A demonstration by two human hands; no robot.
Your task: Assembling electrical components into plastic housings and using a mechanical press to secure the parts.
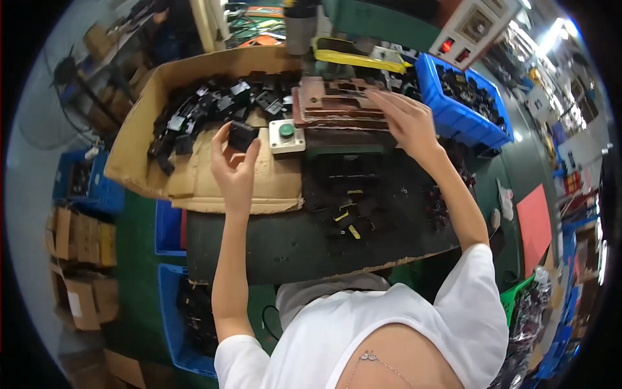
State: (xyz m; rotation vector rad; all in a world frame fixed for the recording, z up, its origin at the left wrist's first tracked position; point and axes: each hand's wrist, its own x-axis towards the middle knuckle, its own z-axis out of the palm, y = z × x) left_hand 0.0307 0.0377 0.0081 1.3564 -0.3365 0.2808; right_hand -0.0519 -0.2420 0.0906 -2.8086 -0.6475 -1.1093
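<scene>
My left hand [233,170] is closed on a small black plastic housing [242,136], pinched between thumb and fingers above the front of a cut-open cardboard box [272,193]. Several similar black parts [210,104] are heaped toward the back of that box. My right hand [409,123] reaches to the right side of a layered brown metal fixture [317,104], its fingers stretched out over the top plate. What lies under those fingertips is hidden. Between the two hands sits a grey switch box with a green push button [286,131].
A blue bin [463,107] of dark parts stands at the back right, below a white control panel [472,31] with a red light. Small black and yellow scraps [353,231] lie on the dark bench [259,249]. Another blue bin [170,311] sits at lower left.
</scene>
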